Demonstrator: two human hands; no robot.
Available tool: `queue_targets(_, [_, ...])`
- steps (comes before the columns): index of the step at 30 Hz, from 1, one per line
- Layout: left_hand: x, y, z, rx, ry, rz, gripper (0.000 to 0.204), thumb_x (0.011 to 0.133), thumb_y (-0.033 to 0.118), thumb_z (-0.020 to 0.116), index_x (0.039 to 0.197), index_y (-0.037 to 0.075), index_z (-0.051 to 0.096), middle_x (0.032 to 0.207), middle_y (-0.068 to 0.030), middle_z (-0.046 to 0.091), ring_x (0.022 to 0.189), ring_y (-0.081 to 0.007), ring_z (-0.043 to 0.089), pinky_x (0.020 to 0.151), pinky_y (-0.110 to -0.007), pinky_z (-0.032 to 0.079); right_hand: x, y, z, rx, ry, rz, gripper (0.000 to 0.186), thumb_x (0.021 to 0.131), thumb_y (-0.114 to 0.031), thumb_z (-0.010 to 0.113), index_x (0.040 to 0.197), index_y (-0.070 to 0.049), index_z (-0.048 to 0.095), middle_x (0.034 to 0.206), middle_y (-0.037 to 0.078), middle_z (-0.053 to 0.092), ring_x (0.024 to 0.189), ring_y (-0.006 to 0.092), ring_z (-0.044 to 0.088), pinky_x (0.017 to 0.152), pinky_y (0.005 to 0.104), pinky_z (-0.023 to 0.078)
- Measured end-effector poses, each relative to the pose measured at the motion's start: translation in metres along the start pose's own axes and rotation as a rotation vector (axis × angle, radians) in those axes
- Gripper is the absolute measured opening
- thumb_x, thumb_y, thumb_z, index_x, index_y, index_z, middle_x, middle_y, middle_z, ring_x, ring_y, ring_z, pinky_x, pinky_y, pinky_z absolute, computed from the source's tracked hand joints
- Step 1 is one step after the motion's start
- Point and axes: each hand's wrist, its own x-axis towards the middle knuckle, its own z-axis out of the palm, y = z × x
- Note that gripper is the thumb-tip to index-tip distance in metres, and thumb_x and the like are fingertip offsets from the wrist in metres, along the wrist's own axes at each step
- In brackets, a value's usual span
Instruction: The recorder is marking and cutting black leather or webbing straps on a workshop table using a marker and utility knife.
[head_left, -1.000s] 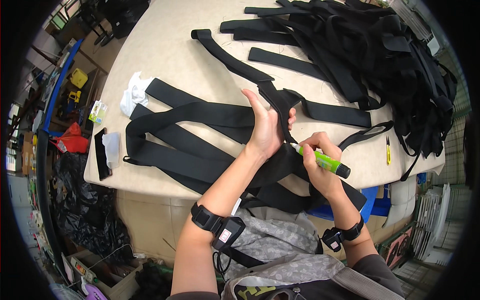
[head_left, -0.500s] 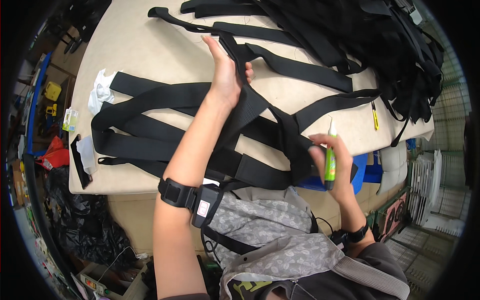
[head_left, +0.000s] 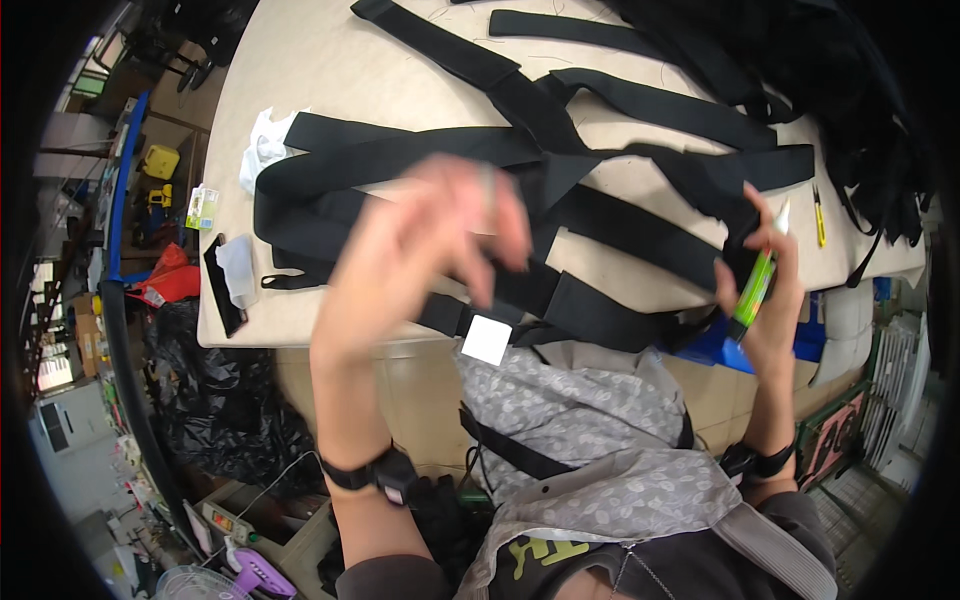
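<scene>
Black webbing straps, joined into a harness-like piece point(head_left: 560, 170), lie spread over the cream table. Above their near left part hovers my left hand point(head_left: 450, 225), smeared by motion, its fingers apart and nothing seen in them. My right hand point(head_left: 770, 290), at the table's near right edge, is closed around a green pen-shaped tube point(head_left: 757, 285) with a white tapered tip and dark end. The tip points up and away from me. Its thumb and forefinger are beside a black strap end point(head_left: 740, 225); whether they touch it I cannot tell. A white square piece point(head_left: 487, 340) lies at the table's near edge.
A heap of black fabric and straps point(head_left: 860, 90) fills the far right. Near it lies a yellow cutter point(head_left: 820, 218). White crumpled plastic point(head_left: 265, 150) and a dark flat case point(head_left: 225, 285) lie on the left. A blue stool point(head_left: 720, 350) stands under the right edge.
My left hand has let go of the strap piece and moved back toward me. The straps now lie flatter. My right hand, with the green tube, has shifted right; the whole view has also shifted.
</scene>
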Motion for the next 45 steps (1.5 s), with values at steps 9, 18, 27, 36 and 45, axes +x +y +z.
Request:
queue_targets(9, [-0.128,-0.173,0.058,0.079,0.425,-0.298,0.035,0.092,0.025,0.054,0.117,0.0,0.05,0.109,-0.0117,0.059,0.094,-0.0188,0.059,0.082,-0.035,0.05,0.005,-0.013,0.051,0.61,-0.3,-0.12,0.031,0.079,-0.024,0.067,0.099,-0.003,0.059,0.101,0.013,0.061,0.089,0.0211,0.057,0.075,0.0323,0.044])
queue_targets(18, [-0.086,-0.177,0.064,-0.657,0.846,-0.113,0.02,0.094,0.025,0.051,0.099,0.006,0.048,0.084,-0.0024,0.057,0.083,-0.0167,0.06,0.087,-0.043,0.049,0.003,-0.043,0.114,0.915,-0.791,0.293,0.016,0.082,-0.015,0.061,0.075,-0.004,0.052,0.061,-0.002,0.049,0.058,0.0048,0.045,0.052,0.0226,0.036])
queue_targets(27, [-0.084,-0.166,0.063,-0.702,0.823,-0.101,0.023,0.093,0.027,0.053,0.092,0.006,0.045,0.083,-0.0042,0.052,0.082,-0.018,0.059,0.088,-0.042,0.049,0.0,-0.047,0.125,0.757,-0.78,0.187,0.016,0.081,-0.015,0.062,0.075,-0.002,0.054,0.061,0.002,0.053,0.057,0.0069,0.047,0.052,0.0235,0.037])
queue_targets(36, [-0.084,-0.164,0.062,-0.683,0.783,-0.093,0.024,0.095,0.028,0.049,0.097,0.004,0.046,0.092,-0.0077,0.055,0.089,-0.0195,0.06,0.092,-0.043,0.046,-0.001,-0.047,0.127,0.727,-0.747,0.126,0.015,0.078,-0.013,0.062,0.074,-0.002,0.052,0.059,0.004,0.053,0.052,0.0102,0.048,0.049,0.0255,0.039])
queue_targets(45, [-0.086,-0.167,0.061,-0.687,0.738,-0.052,0.022,0.095,0.028,0.048,0.099,0.006,0.047,0.103,-0.0093,0.058,0.097,-0.0193,0.06,0.092,-0.041,0.046,0.001,-0.049,0.126,0.707,-0.732,0.05,0.016,0.08,-0.013,0.062,0.075,-0.002,0.053,0.061,0.004,0.055,0.055,0.0097,0.051,0.053,0.0249,0.041])
